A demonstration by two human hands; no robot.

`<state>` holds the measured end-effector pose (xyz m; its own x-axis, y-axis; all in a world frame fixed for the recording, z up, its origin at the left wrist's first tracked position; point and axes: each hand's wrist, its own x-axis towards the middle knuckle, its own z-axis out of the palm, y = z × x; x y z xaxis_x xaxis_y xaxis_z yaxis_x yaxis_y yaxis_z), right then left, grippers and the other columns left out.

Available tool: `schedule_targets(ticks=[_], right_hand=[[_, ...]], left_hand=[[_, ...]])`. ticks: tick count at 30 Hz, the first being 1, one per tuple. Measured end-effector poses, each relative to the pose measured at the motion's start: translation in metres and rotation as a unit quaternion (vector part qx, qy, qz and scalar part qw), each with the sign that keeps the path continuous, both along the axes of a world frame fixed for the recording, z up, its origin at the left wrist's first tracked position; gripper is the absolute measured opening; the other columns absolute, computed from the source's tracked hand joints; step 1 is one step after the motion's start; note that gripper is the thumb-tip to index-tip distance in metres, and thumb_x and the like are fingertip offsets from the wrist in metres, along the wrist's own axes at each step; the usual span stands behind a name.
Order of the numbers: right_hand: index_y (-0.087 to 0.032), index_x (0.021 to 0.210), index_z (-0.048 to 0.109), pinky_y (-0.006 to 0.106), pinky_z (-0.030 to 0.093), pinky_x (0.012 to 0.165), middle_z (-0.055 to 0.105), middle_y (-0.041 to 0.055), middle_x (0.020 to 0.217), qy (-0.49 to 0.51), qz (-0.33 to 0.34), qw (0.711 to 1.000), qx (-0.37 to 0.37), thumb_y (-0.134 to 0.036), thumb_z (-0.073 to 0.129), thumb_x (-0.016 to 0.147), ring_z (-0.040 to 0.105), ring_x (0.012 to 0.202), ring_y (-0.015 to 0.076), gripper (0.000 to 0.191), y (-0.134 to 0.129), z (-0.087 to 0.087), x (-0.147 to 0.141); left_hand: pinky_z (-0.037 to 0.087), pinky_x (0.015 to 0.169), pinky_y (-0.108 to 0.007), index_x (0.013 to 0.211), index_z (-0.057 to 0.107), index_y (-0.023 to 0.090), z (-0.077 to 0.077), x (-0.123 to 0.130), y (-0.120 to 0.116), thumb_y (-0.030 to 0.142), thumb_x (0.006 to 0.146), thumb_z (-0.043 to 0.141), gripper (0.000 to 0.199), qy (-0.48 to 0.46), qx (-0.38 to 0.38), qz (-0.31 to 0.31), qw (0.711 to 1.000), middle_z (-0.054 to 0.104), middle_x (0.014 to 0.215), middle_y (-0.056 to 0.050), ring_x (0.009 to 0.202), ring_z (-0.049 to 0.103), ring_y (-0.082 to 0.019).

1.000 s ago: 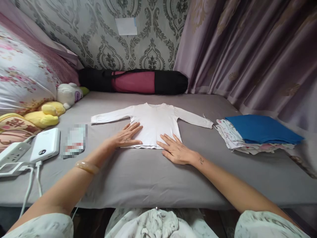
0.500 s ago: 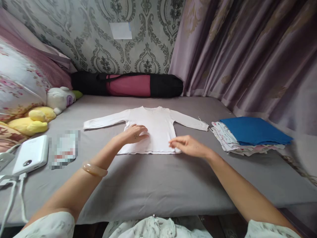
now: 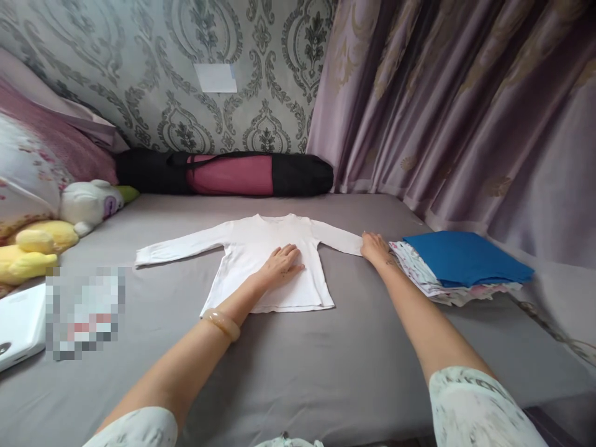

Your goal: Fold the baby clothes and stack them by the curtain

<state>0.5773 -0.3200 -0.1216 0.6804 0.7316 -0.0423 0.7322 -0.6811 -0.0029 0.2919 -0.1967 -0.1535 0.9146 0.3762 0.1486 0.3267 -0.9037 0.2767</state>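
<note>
A white long-sleeved shirt [image 3: 246, 261] lies spread on the grey sheet [image 3: 298, 372], neckline away from me and sleeves stretched out to both sides. My left hand [image 3: 282, 266] rests flat on the middle of its body, fingers extended. At the cuff of the right-hand sleeve, my right hand [image 3: 375, 248] has its fingers closed around the sleeve end, which they partly hide. Just right of that hand sits a stack of folded clothes [image 3: 419, 267] with a blue piece [image 3: 468, 257] on top.
A long black and pink bag [image 3: 230, 174] lies along the wall. Purple curtains [image 3: 419, 112] hang behind the stack. Plush toys [image 3: 90, 202], a white power bank [image 3: 23, 323] and a blurred-out packet [image 3: 88, 310] are at the left.
My right hand has moved from the shirt's lower hem to the right-hand cuff and closed on it. My left hand has shifted right onto the shirt's middle. The view has tilted and shifted.
</note>
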Motion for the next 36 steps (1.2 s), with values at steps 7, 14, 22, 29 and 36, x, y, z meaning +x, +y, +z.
schedule_targets(ticks=[7, 14, 22, 29, 36], right_hand=[[-0.007, 0.124, 0.064, 0.042, 0.043, 0.098, 0.057, 0.0244, 0.129, -0.003, -0.036, 0.999, -0.014, -0.008, 0.048, 0.085, 0.05, 0.125, 0.0324, 0.042, 0.013, -0.004, 0.022], [-0.007, 0.116, 0.068, 0.043, 0.04, 0.101, 0.055, 0.0239, 0.13, -0.023, -0.04, 0.997, -0.062, -0.009, 0.056, 0.077, 0.047, 0.127, 0.0333, 0.041, 0.019, 0.007, 0.02], [-0.018, 0.108, 0.069, 0.039, 0.046, 0.086, 0.069, 0.0155, 0.108, 0.041, -0.028, 0.997, 0.06, -0.025, 0.052, 0.083, 0.063, 0.104, 0.0296, 0.031, 0.024, 0.024, 0.012], [-0.018, 0.083, 0.07, 0.028, 0.049, 0.067, 0.069, 0.0024, 0.073, 0.26, -0.09, 0.897, 0.347, -0.022, 0.065, 0.075, 0.065, 0.07, 0.0176, 0.01, 0.039, 0.021, 0.007], [-0.021, 0.081, 0.059, 0.028, 0.057, 0.063, 0.067, -0.0035, 0.07, 0.599, -0.087, 0.61, 0.512, -0.017, 0.071, 0.072, 0.067, 0.066, 0.014, 0.016, 0.062, 0.012, -0.014]], left_hand=[[0.024, 0.117, -0.047, 0.137, 0.045, 0.016, -0.012, 0.002, -0.007, 0.043, 0.1, 0.031, 0.048, 0.004, 0.022, 0.04, 0.999, 0.041, 0.151, -0.015, 0.142, 0.034, -0.027], [0.026, 0.117, -0.046, 0.136, 0.048, 0.018, -0.007, 0.0, -0.01, 0.043, 0.099, 0.034, 0.047, -0.012, 0.026, 0.046, 0.999, 0.043, 0.15, -0.014, 0.141, 0.036, -0.027], [0.026, 0.117, -0.045, 0.135, 0.049, 0.018, -0.008, 0.0, -0.01, 0.043, 0.099, 0.034, 0.046, -0.018, 0.022, 0.045, 0.999, 0.043, 0.15, -0.014, 0.141, 0.036, -0.026], [0.027, 0.116, -0.047, 0.135, 0.049, 0.018, -0.01, 0.001, -0.009, 0.043, 0.099, 0.033, 0.046, -0.024, 0.021, 0.044, 0.999, 0.043, 0.15, -0.014, 0.142, 0.035, -0.026], [0.027, 0.116, -0.047, 0.135, 0.047, 0.019, -0.013, 0.002, -0.01, 0.042, 0.1, 0.032, 0.045, -0.013, 0.041, 0.047, 0.998, 0.043, 0.15, -0.013, 0.141, 0.037, -0.027]])
